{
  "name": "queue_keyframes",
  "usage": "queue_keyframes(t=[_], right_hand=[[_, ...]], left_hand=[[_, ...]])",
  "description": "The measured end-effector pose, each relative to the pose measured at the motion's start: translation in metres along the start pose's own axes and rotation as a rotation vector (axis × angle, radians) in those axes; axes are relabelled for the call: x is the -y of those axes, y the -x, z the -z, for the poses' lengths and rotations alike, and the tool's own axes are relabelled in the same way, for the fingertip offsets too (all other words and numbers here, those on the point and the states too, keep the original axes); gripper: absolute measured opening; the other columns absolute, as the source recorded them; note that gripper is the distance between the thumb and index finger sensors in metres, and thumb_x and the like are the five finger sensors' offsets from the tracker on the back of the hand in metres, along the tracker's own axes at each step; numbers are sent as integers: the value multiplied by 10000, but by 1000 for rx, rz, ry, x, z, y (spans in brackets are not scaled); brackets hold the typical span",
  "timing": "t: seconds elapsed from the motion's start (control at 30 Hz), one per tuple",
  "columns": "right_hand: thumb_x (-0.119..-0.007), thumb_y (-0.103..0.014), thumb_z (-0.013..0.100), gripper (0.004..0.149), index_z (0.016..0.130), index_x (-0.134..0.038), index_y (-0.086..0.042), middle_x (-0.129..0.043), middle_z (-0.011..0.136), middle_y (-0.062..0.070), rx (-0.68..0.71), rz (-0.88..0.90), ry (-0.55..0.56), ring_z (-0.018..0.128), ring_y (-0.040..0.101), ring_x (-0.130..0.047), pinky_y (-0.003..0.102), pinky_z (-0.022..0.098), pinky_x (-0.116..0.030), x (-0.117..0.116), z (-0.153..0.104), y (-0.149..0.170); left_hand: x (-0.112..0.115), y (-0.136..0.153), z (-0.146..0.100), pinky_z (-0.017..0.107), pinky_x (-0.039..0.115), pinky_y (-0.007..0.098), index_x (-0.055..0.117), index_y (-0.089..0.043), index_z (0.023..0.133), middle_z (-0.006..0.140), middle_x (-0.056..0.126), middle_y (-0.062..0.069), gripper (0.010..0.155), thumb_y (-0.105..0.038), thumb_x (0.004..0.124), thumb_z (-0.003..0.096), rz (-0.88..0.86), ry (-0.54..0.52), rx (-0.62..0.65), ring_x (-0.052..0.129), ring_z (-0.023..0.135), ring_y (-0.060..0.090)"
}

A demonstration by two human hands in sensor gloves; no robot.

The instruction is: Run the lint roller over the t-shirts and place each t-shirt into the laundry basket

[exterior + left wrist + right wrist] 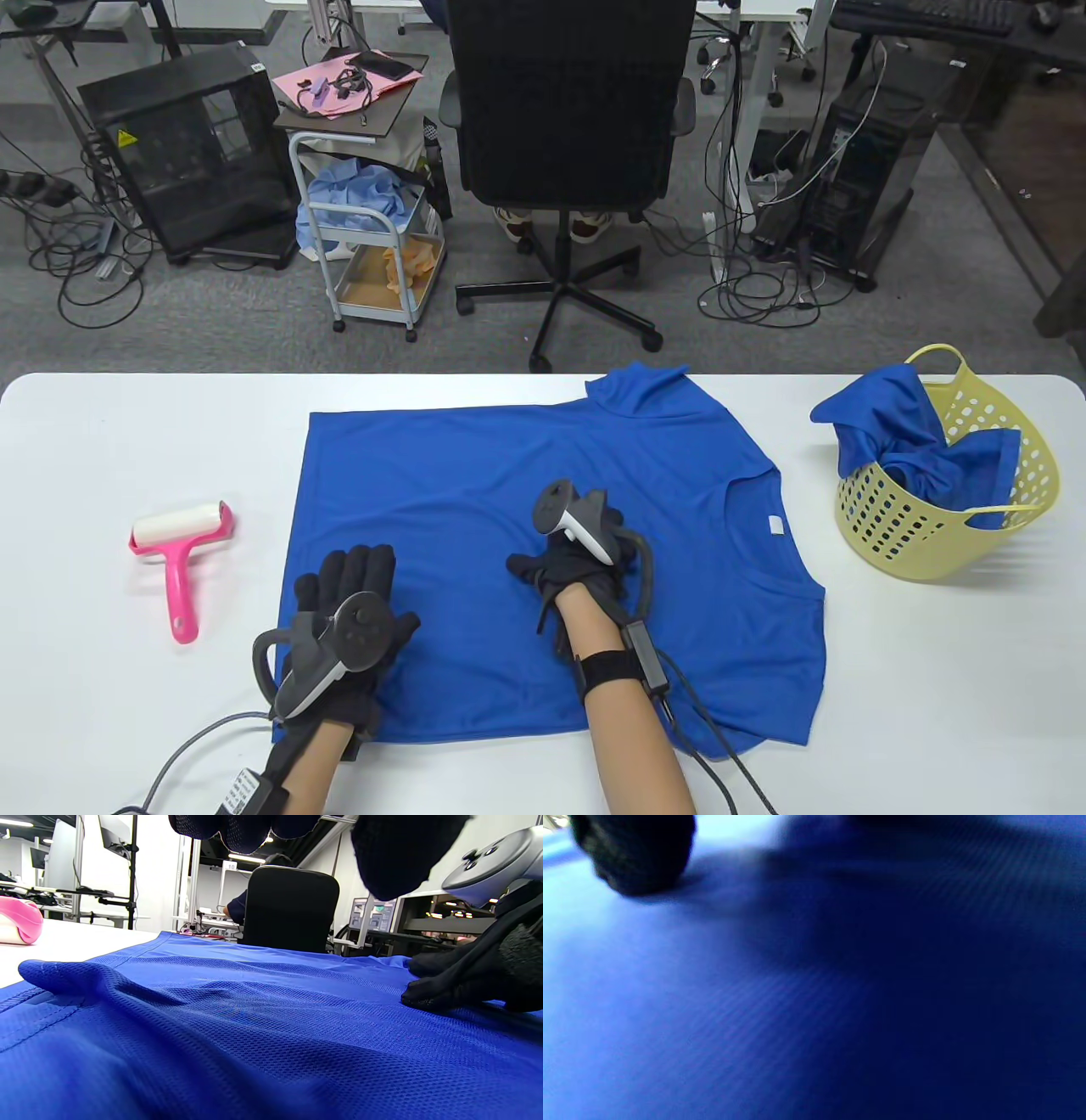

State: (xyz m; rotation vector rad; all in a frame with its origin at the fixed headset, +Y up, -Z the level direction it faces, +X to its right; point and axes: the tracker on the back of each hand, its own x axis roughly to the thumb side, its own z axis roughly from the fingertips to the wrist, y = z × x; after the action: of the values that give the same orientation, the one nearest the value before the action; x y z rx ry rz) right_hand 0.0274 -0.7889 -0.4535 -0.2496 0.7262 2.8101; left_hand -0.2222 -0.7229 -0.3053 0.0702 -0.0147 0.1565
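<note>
A blue t-shirt (pixel 543 509) lies spread flat on the white table (pixel 102 441), its collar toward the right. My left hand (pixel 349 579) rests flat on the shirt's near left part with fingers straight. My right hand (pixel 533 570) is on the middle of the shirt, and its fingertips (pixel 418 995) touch the fabric (pixel 254 1027). The pink lint roller (pixel 180 552) lies on the table left of the shirt, held by neither hand; its head (pixel 19 921) shows in the left wrist view. The right wrist view is blurred blue cloth (pixel 814 1005) with one dark fingertip (pixel 636 853).
A yellow perforated laundry basket (pixel 891 526) stands at the table's right end, with another blue t-shirt (pixel 908 441) bunched inside and hanging over its rim. Beyond the table's far edge are a black office chair (pixel 564 110) and a small white cart (pixel 373 255).
</note>
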Motion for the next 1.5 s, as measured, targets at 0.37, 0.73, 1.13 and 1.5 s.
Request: queue_keyframes(t=[0.37, 0.73, 1.13, 1.5], right_hand=[[-789, -395, 431, 661, 1008, -550, -179, -816, 754, -49, -86, -124, 285, 696, 216, -828, 417, 569, -786, 18, -19, 17], [-756, -337, 492, 390, 881, -746, -351, -789, 812, -35, 86, 203, 362, 638, 235, -959, 294, 389, -900, 71, -53, 74], [-751, -187, 518, 370, 800, -765, -426, -817, 942, -4, 232, 256, 746, 626, 194, -974, 188, 326, -915, 283, -167, 120], [-714, -102, 505, 347, 733, -839, -332, -718, 984, -7, 12, 239, 1206, 812, 265, -858, 233, 546, -924, 401, -223, 190]], left_hand=[[1, 2, 2, 748, 397, 556, 406, -251, 1126, 1164, 518, 57, 787, -529, 789, 497, -29, -16, -2, 488, 1107, 358], [4, 3, 2, 748, 404, 554, 413, -249, 1125, 1162, 520, 58, 775, -521, 783, 501, -23, -18, -9, 491, 1105, 361], [10, 9, 4, 749, 478, 549, 404, -254, 1126, 1164, 509, 59, 766, -515, 772, 507, -59, 0, -15, 523, 1097, 368], [12, 23, 8, 750, 453, 551, 394, -245, 1128, 1168, 487, 64, 763, -512, 760, 514, -76, 6, -49, 492, 1101, 372]])
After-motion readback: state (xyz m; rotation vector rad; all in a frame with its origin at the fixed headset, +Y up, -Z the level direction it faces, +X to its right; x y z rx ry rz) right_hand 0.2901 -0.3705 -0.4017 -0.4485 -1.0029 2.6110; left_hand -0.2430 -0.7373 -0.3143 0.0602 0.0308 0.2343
